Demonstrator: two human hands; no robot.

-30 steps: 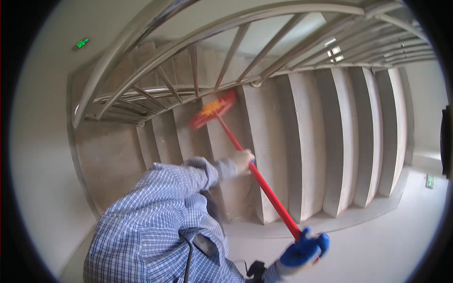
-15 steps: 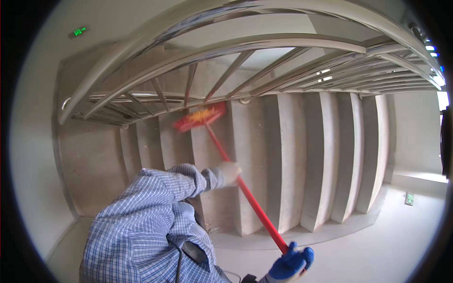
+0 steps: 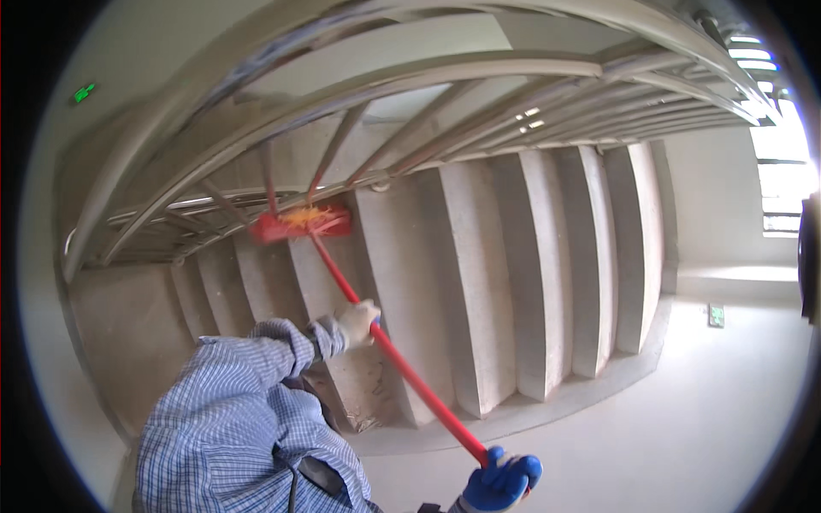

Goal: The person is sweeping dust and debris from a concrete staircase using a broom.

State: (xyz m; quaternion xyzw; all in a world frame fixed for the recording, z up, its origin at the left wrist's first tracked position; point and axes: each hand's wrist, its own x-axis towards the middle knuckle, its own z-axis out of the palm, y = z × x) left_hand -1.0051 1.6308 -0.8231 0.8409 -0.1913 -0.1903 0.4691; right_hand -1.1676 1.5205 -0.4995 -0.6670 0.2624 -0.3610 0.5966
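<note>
Since 0.5 s ago, view shifted left; broom head (image 3: 304, 222), 10 o'clock, remains beside railing (image 3: 513, 67): work position apparently unchanged. Left hand (image 3: 356, 325), 7 o'clock, and right hand (image 3: 501, 484), 5 o'clock: fingers clamped on handle (image 3: 417, 382).

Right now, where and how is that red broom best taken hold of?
Probably by the bare stretch of its handle between the left hand and right hand, fingers wrapped crosswise, coming from the picture's lower right: it is slim, straight and slants down that way, while the wide broom head sits up by the railing.
</note>
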